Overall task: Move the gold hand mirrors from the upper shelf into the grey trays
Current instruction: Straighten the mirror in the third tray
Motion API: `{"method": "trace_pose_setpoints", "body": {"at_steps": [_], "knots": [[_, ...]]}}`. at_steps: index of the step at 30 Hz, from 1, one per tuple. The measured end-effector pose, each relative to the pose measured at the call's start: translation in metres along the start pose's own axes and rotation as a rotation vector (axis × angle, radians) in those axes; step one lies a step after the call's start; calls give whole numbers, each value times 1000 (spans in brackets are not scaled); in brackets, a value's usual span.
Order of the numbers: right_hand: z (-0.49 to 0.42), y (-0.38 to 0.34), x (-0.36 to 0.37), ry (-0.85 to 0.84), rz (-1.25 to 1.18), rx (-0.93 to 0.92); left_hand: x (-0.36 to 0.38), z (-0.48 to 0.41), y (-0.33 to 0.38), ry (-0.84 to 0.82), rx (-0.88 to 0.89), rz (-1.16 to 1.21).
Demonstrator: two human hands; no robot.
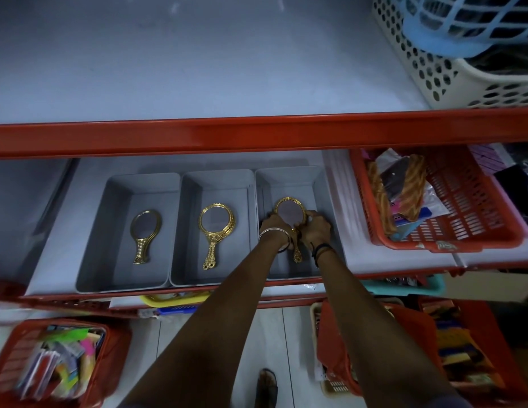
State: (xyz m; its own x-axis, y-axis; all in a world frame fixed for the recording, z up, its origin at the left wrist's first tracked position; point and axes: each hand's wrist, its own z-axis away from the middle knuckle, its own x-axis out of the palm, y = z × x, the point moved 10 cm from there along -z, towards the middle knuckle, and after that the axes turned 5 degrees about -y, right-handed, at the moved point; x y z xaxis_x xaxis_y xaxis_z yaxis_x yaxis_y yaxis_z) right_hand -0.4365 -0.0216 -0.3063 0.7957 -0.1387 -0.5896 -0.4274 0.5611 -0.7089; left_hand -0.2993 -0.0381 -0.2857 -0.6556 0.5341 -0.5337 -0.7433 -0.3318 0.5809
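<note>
Three grey trays stand side by side on the lower shelf. The left tray (109, 231) holds one gold hand mirror (145, 234). In the middle tray (195, 201) lies a stack of gold mirrors (215, 231). Inside the right tray (315, 184), my left hand (274, 228) and my right hand (315, 228) both grip a gold oval mirror (290, 213) by its lower rim, glass facing up. Its handle (297, 254) shows between my wrists. No mirror shows on the upper shelf (198, 69).
A red shelf rail (227, 134) runs across above the trays. A white perforated basket (463, 69) sits on the upper shelf at right. A red basket of goods (448, 201) stands right of the trays. More baskets (50, 363) sit on the floor below.
</note>
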Motion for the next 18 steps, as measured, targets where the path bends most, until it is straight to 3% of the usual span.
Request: {"method": "trace_pose_setpoints", "body": {"at_steps": [18], "knots": [[15, -7, -15, 43, -88, -12, -18, 10, 7, 40, 41, -129]]}}
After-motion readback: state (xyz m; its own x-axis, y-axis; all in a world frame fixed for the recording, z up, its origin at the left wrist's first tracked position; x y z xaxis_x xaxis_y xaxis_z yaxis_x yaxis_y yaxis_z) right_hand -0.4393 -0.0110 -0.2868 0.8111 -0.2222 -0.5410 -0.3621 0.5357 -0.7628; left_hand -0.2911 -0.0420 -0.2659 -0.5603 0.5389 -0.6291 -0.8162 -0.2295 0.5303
